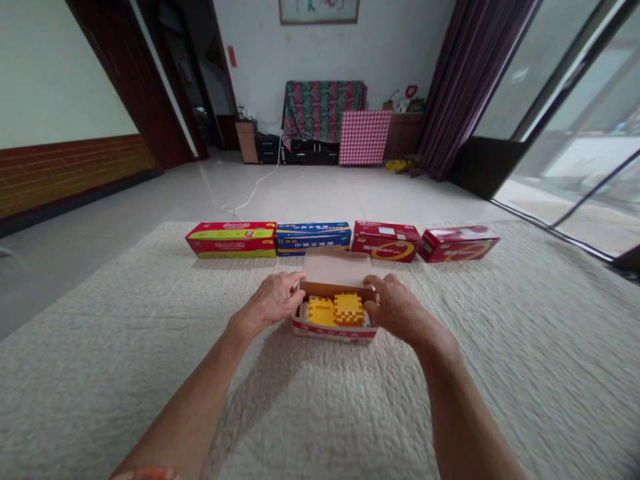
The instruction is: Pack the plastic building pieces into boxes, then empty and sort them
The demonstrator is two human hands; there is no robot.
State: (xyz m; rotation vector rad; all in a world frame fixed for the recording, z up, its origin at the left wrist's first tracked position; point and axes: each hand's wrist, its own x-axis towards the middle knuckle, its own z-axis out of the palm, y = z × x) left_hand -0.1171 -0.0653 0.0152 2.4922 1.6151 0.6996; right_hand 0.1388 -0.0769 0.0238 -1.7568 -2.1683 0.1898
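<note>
In front of me on the quilted cover stands a small cardboard box (334, 332) with its lid flap (336, 268) raised at the back. Inside it lie yellow toothed-edge plastic pieces: a single-looking one (321, 311) on the left and a stack (349, 308) on the right. My left hand (274, 297) grips the box's left side near the back corner, fingers over the edge. At the right side, my right hand (395, 303) holds the box wall between thumb and fingers. Both hands are closed on the cardboard.
Behind the box stands a row of cartons: a red and yellow one (233, 240), a blue one (313, 239), and two red ones, one nearer the middle (386, 241) and one at the right (460, 244). A white cable (255, 189) runs across the tiled floor beyond.
</note>
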